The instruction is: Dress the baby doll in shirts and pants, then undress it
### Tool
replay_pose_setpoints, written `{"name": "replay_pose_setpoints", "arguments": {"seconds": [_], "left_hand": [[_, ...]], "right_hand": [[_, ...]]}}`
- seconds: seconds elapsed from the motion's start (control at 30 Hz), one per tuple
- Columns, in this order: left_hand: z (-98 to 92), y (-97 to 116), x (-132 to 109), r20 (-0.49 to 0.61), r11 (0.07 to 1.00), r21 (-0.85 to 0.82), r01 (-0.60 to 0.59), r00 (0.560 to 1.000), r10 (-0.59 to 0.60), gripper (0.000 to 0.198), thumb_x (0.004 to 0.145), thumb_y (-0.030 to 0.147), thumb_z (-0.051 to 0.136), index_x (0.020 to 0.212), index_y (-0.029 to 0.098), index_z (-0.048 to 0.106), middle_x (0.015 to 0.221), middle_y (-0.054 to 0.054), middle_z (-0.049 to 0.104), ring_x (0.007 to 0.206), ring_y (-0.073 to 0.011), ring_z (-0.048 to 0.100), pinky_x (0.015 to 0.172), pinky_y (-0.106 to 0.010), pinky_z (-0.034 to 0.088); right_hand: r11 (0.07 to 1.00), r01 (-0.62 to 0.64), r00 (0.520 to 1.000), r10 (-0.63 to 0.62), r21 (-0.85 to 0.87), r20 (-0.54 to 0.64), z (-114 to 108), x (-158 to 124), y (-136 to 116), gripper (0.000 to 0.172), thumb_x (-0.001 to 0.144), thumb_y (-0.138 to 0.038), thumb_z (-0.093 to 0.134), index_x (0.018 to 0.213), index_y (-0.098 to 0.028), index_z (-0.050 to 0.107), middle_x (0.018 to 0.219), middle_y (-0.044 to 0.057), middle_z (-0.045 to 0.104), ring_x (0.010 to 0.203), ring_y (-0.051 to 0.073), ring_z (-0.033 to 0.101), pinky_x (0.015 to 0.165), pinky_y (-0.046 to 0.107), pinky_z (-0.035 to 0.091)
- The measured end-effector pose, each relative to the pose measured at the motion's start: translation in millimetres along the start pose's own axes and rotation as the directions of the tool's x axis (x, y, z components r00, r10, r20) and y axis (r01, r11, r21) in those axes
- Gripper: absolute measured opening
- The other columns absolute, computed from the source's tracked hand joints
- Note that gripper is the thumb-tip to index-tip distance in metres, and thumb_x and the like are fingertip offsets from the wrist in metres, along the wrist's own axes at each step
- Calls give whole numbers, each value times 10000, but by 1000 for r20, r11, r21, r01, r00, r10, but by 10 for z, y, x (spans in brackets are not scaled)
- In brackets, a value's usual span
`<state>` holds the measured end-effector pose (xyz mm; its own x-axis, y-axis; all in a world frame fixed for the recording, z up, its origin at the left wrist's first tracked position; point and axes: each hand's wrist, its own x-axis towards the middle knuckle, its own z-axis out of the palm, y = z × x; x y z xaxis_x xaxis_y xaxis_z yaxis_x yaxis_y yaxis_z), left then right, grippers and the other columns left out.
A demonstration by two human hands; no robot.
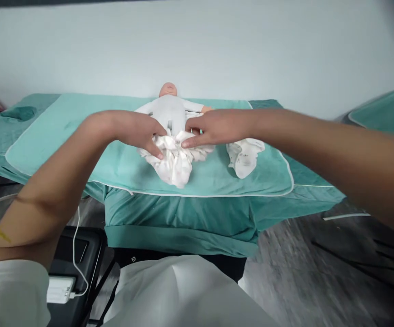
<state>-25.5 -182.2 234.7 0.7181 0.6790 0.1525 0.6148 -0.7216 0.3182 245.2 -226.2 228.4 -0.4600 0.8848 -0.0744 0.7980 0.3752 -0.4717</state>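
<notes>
A baby doll (pixel 170 110) in a white top lies on its back on a green towel (pixel 115 165), head toward the wall. Gathered over its lower body is a white printed baby garment (pixel 176 170), loosely crumpled. My left hand (pixel 142 134) grips the garment's left side, thumb on top and the other fingers partly hidden. On the right side, my right hand (pixel 205 128) pinches the same cloth between thumb and curled fingers. The doll's legs are hidden under the fabric. A second small white printed cloth piece (pixel 245 156) rests on the towel to the right.
The towel covers a padded bed with a green cover (pixel 183 215), set against a white wall (pixel 197 50). At lower left, a white power bank (pixel 60 289) with a cable sits on a black case (pixel 77 254). Thin black legs (pixel 346 261) stand on the floor at right.
</notes>
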Motion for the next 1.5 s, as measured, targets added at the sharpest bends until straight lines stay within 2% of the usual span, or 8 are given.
{"name": "replay_pose_setpoints", "arguments": {"seconds": [0.07, 0.3, 0.5, 0.77, 1.03, 1.23, 1.37, 1.5], "left_hand": [[-141, -48, 67, 210, 998, -24, -50, 976, 54, 402, 598, 572, 877, 758, 246, 706, 669, 39, 597, 667, -187, 660, 710, -307, 507], [-541, 5, 225, -290, 995, -61, 84, 952, -98, 466, 921, 637, 598, 806, 187, 629, 774, 0, 528, 873, -237, 737, 820, -350, 546], [-736, 469, 116, 56, 994, -93, 59, 997, -54, 571, 998, 584, 544, 649, 132, 559, 691, 20, 435, 824, -174, 699, 944, -494, 541], [-581, -122, 229, 26, 967, -252, 40, 999, -34, 303, 841, 490, 736, 781, 195, 698, 695, 8, 547, 829, -238, 728, 775, -384, 567], [-720, -192, 26, -109, 973, -199, -113, 990, 93, 388, 866, 608, 712, 901, 225, 667, 828, 1, 614, 822, -207, 706, 782, -406, 579], [-648, -614, -65, -521, 970, 235, -68, 834, 185, 355, 934, 578, 649, 936, 227, 593, 860, -14, 586, 924, -231, 662, 1054, -543, 501], [-314, -925, -42, -739, 999, 7, 49, 673, -28, 309, 983, 549, 592, 1067, 251, 581, 1027, -60, 630, 1103, -263, 653, 1039, -468, 521], [319, -1097, -12, -748, 950, -303, 80, 597, -289, 431, 1039, 585, 459, 1355, 294, 428, 1444, -129, 533, 1286, -271, 614, 1014, -443, 552]], "right_hand": [[999, 8, 992, -13, -35, -127, -129, 51, 28, 543, 761, -737, 798, 854, -218, 669, 839, 10, 666, 1013, 304, 703, 912, 442, 517], [987, 21, 961, -64, -158, -270, -457, 32, -178, 617, 886, -767, 624, 841, -154, 676, 958, 18, 728, 1111, 264, 712, 879, 351, 501], [972, -77, 990, 48, -220, -134, -688, -171, -606, 665, 987, -693, 391, 921, -123, 726, 1032, -18, 756, 1059, 179, 709, 838, 344, 458], [993, 67, 986, -51, 100, -157, -649, 175, -451, 346, 846, -468, 796, 761, -139, 731, 866, -44, 702, 971, 184, 725, 777, 303, 515], [986, 109, 968, -76, 126, -238, -753, 311, -769, 390, 882, -541, 713, 907, -153, 744, 937, -61, 694, 987, 165, 713, 767, 314, 482], [961, 195, 963, -149, 198, -225, -490, 770, -498, 409, 789, -571, 839, 731, -184, 720, 908, -3, 699, 945, 209, 728, 859, 404, 607], [892, 147, 989, -133, 428, -64, -161, 1024, -513, 446, 732, -613, 884, 685, -220, 678, 756, 29, 673, 792, 220, 694, 729, 381, 611], [599, 170, 985, -111, 782, -130, 274, 1372, -621, 481, 831, -695, 746, 827, -219, 674, 864, 54, 718, 843, 209, 697, 760, 368, 617]]}}
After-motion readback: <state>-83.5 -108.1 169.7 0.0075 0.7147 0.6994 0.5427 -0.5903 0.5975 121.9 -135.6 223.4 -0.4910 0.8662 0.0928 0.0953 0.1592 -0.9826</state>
